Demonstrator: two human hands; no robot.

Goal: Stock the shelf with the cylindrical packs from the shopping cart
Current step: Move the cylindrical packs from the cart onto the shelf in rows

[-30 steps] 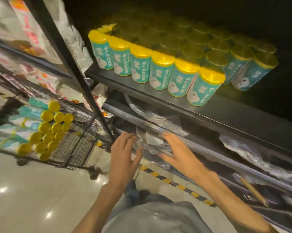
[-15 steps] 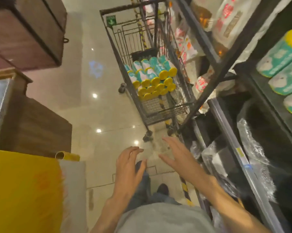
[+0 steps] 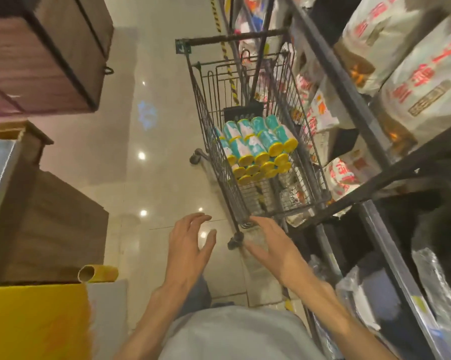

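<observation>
Head view, packs: the teal cylindrical packs with yellow lids (image 3: 255,148) are seen stacked on their sides in the black wire shopping cart (image 3: 247,203), far centre, beside the dark metal shelf (image 3: 349,81) at right.
Head view, hands: the left hand (image 3: 188,250) and right hand (image 3: 273,248) are held near, fingers spread, nothing grasped.
Handling: judged light, stiff, smooth-wrapped; best taken round the mid-body.

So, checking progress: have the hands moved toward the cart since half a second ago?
Yes: the right hand now overlaps the cart's near corner.

red characters mark the white bags (image 3: 416,81) on the shelf, too blurred to read.
</observation>
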